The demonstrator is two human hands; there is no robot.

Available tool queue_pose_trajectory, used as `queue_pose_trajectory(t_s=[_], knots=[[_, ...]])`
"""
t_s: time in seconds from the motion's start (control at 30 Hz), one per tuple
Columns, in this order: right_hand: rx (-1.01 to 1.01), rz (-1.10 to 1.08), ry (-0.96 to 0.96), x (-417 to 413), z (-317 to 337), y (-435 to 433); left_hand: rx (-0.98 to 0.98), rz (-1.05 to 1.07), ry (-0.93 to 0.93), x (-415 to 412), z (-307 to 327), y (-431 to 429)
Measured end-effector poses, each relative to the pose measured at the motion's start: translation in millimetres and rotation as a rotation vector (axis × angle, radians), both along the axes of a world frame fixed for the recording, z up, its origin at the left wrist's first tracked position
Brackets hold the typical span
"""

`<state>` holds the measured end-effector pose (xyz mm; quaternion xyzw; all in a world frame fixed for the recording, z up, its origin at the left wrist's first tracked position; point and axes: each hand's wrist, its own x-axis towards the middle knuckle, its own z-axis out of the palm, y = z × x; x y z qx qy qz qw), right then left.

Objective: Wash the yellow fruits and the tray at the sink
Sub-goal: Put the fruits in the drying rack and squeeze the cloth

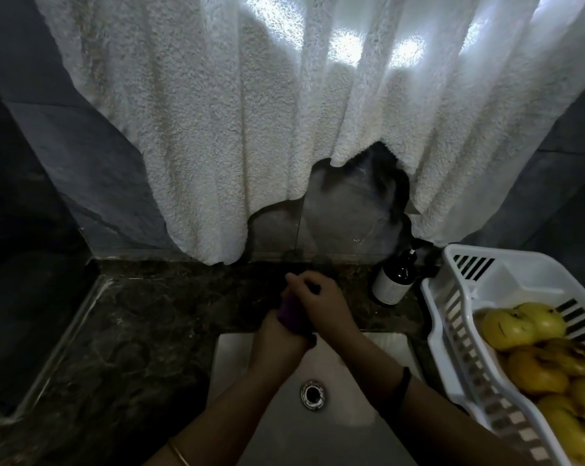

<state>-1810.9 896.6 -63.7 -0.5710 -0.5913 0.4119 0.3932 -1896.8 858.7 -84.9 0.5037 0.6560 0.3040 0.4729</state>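
Both hands meet over the back edge of the sink [335, 432], busy with a purple object [289, 314]; what it is can't be told. The left hand [274, 341] is wrapped around its lower part, fingers curled on it. The right hand [318, 297] sits on top, fingers curled over the upper end, so both are clamped on the same thing and neither is free. The tray [429, 290], white slatted plastic, sits on the tabletop [133, 331] right of the sink, well apart from both hands and touching neither. Its long axis runs from the back wall toward the person, roughly along the sink's right edge. The yellow fruits [519, 324] are piled in the tray's near end and the far end is bare. The key relation is that tray and fruits lie to the right of the hands, so the right hand is nearer and its arm already passes close by the tray's rim. The likely next reach is rightward and toward the person, once the purple object is let go. None of the fruit is in the basin yet, and the drain [313, 395] is uncovered. A dark bottle [393, 280] stands between hands and tray, just beside the tray's far corner. A white towel [250, 129] hangs behind.
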Motion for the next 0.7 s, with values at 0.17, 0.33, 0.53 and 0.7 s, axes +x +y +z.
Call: queue_pose_trajectory(t_s=[0.17, 0.33, 0.53, 0.7], knots=[[-0.252, 0.021, 0.063, 21.0, 14.2, 12.6, 0.143, -0.057, -0.22, -18.1, 24.0, 7.0], [-0.24, -0.045, 0.296, 33.2, 19.9, 9.8, 0.169, -0.045, -0.332, -28.1, 31.1, 9.5], [-0.455, -0.179, 0.519, 33.6, 10.4, -11.6, 0.294, 0.081, -0.307, -26.8, 51.4, 14.9], [-0.263, -0.072, -0.39, 48.3, -5.2, -15.9, 0.282, 0.117, -0.397, -17.5, 67.0, 13.2]])
